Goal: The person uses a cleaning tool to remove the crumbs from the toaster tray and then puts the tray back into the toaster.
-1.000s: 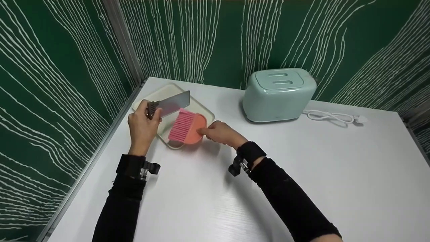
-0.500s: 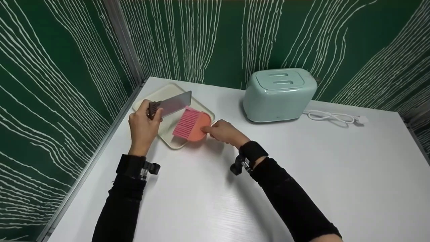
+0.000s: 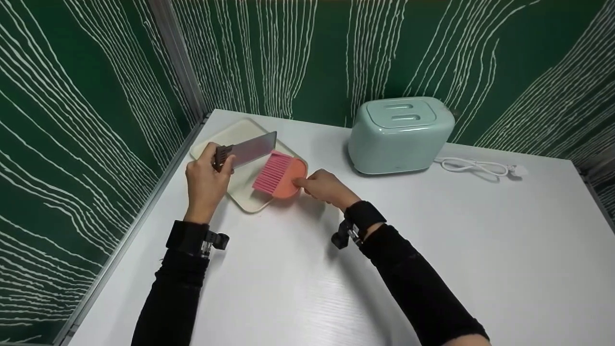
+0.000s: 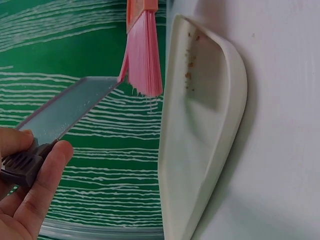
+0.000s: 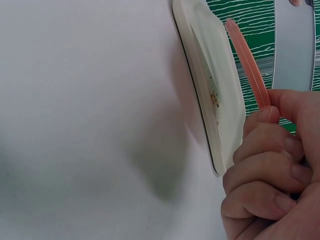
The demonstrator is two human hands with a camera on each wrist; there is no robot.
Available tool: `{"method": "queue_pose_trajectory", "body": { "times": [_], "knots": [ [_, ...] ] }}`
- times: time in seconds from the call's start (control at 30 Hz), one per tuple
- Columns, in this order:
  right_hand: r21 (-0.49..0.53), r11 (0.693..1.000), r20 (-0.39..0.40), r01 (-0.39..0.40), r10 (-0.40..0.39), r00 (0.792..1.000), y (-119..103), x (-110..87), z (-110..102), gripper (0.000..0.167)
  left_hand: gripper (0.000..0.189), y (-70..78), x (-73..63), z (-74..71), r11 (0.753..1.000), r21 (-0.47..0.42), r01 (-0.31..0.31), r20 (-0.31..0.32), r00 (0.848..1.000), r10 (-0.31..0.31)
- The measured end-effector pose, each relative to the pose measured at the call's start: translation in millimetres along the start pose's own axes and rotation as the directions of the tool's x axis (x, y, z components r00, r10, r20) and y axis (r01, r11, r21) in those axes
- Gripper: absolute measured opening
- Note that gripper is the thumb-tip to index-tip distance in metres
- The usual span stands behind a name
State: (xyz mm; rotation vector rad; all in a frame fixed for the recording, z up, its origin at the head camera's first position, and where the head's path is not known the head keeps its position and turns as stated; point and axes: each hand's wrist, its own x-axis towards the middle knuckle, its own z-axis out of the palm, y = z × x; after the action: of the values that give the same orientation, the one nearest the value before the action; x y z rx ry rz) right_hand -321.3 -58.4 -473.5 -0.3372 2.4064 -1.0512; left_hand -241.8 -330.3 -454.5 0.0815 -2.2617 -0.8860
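Observation:
My left hand (image 3: 206,180) pinches the dark ribbed grip of a small flat dustpan (image 3: 252,150), its greyish translucent plate tilted above the tray. In the head view my right hand (image 3: 329,187) pinches the rounded orange handle of a small brush (image 3: 288,180) with pink bristles. The bristles hang by the dustpan's far end in the left wrist view; whether they touch it I cannot tell. Beneath both lies a cream tray (image 4: 200,140). Brown crumbs (image 4: 188,76) are scattered at one end of it, also visible in the right wrist view.
A mint-green toaster (image 3: 401,137) stands behind and right of the tray, near the back wall. Its white cord (image 3: 473,166) lies coiled on the white table (image 3: 432,240) with the plug. Green panels with white lines (image 3: 326,62) border the table's left and back.
The brush in my right hand has moved a little right and away from me, uncovering more of the tray's near end. My left hand and the dustpan have shifted slightly right.

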Motion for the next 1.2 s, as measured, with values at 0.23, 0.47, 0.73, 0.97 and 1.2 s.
{"method": "queue_pose_trajectory", "body": {
  "times": [0.23,0.47,0.73,0.97,1.2],
  "knots": [
    [0.003,1.0,-0.008,0.014,-0.014,1.0,2.2,0.9,-0.5,0.055,0.023,-0.1,0.2,-0.5,0.999,0.031,-0.021,0.002,1.0,0.021],
    [-0.007,1.0,-0.031,0.021,-0.021,0.999,3.2,0.9,-1.2,0.053,0.024,-4.9,-0.2,-1.1,0.998,0.05,-0.031,-0.016,0.999,0.032],
    [-0.003,0.999,-0.194,0.037,-0.037,0.98,-0.2,3.0,-5.5,0.055,0.022,-10.6,-2.4,-1.9,0.999,0.04,-0.004,-0.004,1.0,0.004],
    [0.063,0.995,-0.296,0.08,-0.058,0.953,-2.6,6.2,-8.3,0.052,0.019,-12.2,-2.5,-3.0,0.999,0.019,0.03,0.013,0.999,-0.03],
    [-0.002,0.986,-0.376,0.167,-0.155,0.913,0.8,7.3,-5.1,0.049,0.018,-12.3,-4.2,-2.0,1.0,0.001,0.013,0.022,1.0,-0.013]
  ]
}}
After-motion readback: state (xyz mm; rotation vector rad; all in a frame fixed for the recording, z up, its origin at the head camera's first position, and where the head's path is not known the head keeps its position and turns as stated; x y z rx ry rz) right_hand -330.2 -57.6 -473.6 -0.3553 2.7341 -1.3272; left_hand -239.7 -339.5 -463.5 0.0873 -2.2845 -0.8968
